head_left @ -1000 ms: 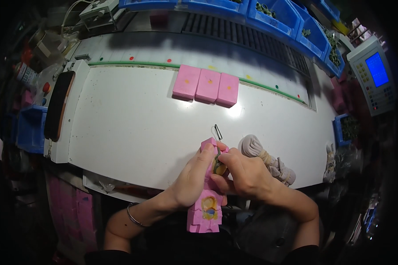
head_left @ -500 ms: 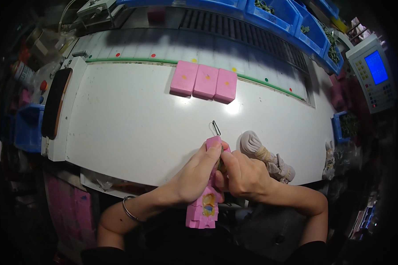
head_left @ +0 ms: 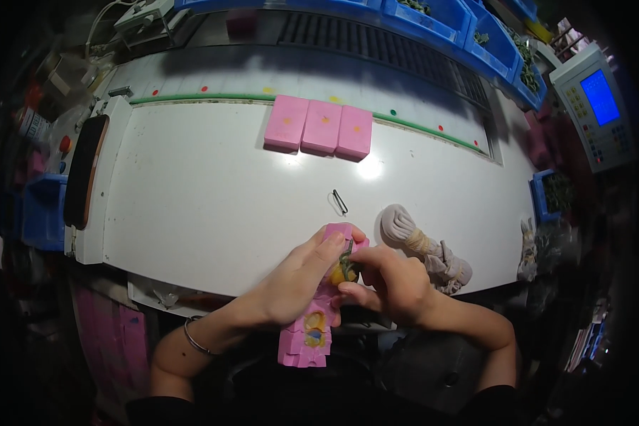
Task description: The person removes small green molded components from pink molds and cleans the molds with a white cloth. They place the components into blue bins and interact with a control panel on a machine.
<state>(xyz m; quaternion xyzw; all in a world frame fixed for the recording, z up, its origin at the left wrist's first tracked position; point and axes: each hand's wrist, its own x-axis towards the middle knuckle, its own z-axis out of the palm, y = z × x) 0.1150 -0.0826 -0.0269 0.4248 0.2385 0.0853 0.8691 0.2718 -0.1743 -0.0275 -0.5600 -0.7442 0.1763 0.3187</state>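
My left hand [head_left: 297, 278] is closed around a pink rubber mould [head_left: 295, 349], held upright in front of me over the near edge of the table. Its lower part shows a yellowish hollow with a bluish patch and stepped, notched edges. In the upper part sits a small green and yellow piece [head_left: 346, 270]. The thumb and fingers of my right hand [head_left: 399, 282] close in on that piece from the right and seem to grip it; the fingertips partly hide the contact. Just beyond the mould, a thin dark wire clip [head_left: 340, 202] lies on the white table [head_left: 192, 206].
Three pink blocks [head_left: 322, 128] stand side by side against a green strip. Right of my hands lies a tied grey cloth bundle [head_left: 426, 245]. Blue bins [head_left: 490, 53] line the back, a machine with a blue screen [head_left: 600, 99] the right, and a dark phone-like slab [head_left: 86, 170] the left.
The mould's upper part has opened wider, so the green and yellow piece now shows. My right hand's fingers have spread back slightly from it. The whole view has shifted a little.
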